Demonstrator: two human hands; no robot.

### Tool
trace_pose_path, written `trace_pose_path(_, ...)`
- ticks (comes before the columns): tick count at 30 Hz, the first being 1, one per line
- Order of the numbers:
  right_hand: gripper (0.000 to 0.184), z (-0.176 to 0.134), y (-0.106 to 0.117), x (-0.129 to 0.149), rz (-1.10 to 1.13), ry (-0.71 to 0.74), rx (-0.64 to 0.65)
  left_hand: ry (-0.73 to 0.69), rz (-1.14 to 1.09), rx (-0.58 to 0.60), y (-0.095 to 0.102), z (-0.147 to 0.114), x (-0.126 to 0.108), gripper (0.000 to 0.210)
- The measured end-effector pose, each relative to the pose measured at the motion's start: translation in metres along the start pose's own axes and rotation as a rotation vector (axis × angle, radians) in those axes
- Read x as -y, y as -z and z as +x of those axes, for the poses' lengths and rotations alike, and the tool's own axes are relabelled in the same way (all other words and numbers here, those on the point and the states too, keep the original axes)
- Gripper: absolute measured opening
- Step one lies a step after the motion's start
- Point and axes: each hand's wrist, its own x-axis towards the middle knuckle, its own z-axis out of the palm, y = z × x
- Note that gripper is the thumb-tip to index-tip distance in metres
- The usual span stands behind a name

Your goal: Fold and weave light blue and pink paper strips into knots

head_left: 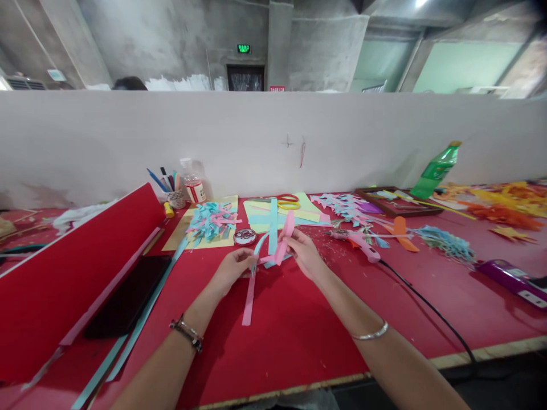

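Note:
Over the middle of the red table, my left hand (235,267) pinches paper strips, and a pink end hangs below its fingers. A light blue strip (260,244) curves upward from the same grip. My right hand (304,250) is closed on a pink paper strip (282,247), which stands up bent above the fingers and runs across toward the left hand. Just behind the hands lie flat blue strips and a small round tin (244,237). Where exactly the strips cross is partly hidden by the left fingers.
A fluffy blue-and-pink paper pile (210,222) lies left of yellow-handled scissors (288,200). To the right is a pink glue gun (361,242) with a black cord. A black phone (128,296) rests left, beside a red board (81,279). A green bottle (436,171) leans back right.

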Motion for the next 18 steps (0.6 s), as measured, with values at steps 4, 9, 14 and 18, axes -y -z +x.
trace_pose_path(4, 0.010, 0.0018, 0.0028, -0.0017, 0.002, 0.059, -0.025, -0.008, 0.023, 0.039, -0.0006, -0.0006, 0.0010, 0.025)
trace_pose_path(9, 0.018, 0.0017, 0.0054, -0.0058, -0.101, 0.109, 0.041, 0.040, -0.026, 0.028, -0.0019, -0.0017, -0.0009, 0.024)
trace_pose_path(14, 0.019, 0.0004, 0.0041, -0.0038, -0.155, 0.127, 0.020, 0.087, -0.131, 0.037, -0.0028, -0.0040, -0.0047, 0.024)
trace_pose_path(18, 0.022, -0.0010, 0.0009, 0.0001, -0.106, 0.027, 0.057, 0.050, -0.155, 0.016, -0.0019, -0.0036, -0.0044, 0.025)
